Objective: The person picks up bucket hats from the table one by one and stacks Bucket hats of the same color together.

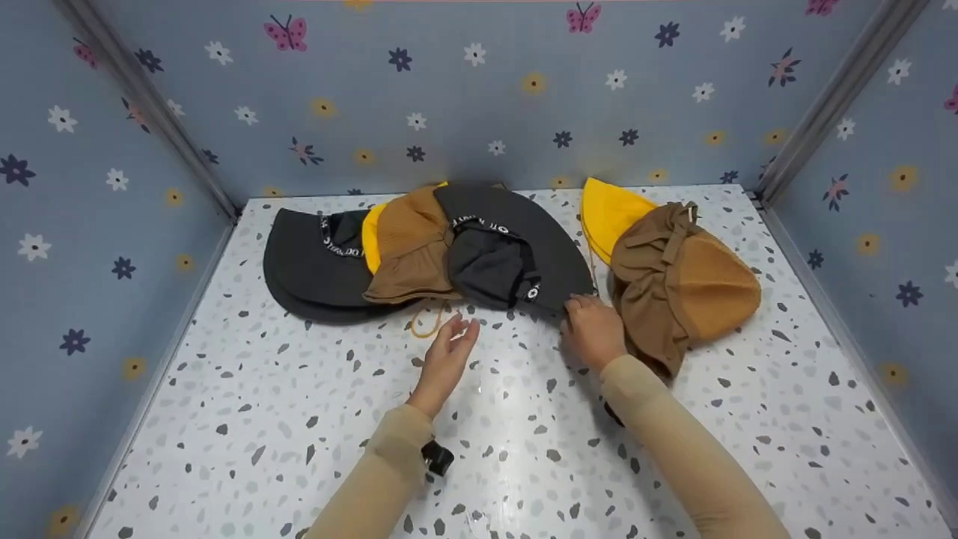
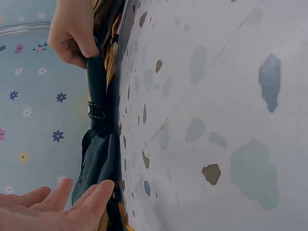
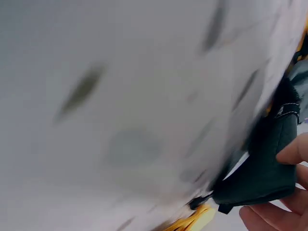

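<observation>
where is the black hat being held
In the head view, the black hat is near centre, by the back wall, overlapping a brown hat on its left; the right hand grips it.

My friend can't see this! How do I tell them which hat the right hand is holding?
Find the speckled white table. Toward its back, between a left brown hat and a right brown hat, lies a dark hat with a wide curved brim. Unlike the other dark hat at far left, its brim is pinched by the right hand.
</observation>
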Available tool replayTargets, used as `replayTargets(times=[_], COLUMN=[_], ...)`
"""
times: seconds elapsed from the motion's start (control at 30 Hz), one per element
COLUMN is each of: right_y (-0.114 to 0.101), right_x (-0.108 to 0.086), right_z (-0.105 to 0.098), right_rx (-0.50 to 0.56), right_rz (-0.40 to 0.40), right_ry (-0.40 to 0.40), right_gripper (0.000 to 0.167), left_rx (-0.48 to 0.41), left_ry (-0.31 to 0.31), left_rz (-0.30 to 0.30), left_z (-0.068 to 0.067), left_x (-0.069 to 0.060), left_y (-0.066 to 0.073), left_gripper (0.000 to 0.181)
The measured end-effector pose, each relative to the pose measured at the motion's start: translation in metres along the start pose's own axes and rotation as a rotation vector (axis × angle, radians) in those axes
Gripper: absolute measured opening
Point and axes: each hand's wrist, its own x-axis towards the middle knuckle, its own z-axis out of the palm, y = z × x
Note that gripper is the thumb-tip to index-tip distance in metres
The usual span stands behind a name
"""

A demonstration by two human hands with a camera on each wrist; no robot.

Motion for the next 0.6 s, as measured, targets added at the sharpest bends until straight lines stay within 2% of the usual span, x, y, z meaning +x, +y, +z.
replayTargets(times=[0.13, 0.37, 0.47, 0.6], right_y=[-0.013, -0.033, -0.040, -0.048], right_x=[-0.002, -0.005, -0.007, -0.009], right_z=[-0.005, -0.010, -0.011, -0.011], right_rx=[0.051, 0.076, 0.069, 0.085], right_rz=[-0.050, -0.245, -0.304, -0.362], right_ry=[0.086, 0.380, 0.440, 0.483], right_gripper=[0.028, 0.020, 0.019, 0.021], left_rx=[-0.079, -0.245, -0.297, -0.377], left_ry=[-0.049, -0.093, -0.097, -0.107], left_rz=[-0.015, -0.092, -0.126, -0.156], left_z=[0.004, 0.013, 0.019, 0.023], left_x=[0.001, 0.002, 0.003, 0.004], left_y=[0.003, 0.007, 0.007, 0.007], left_gripper=[0.072, 0.073, 0.078, 0.081])
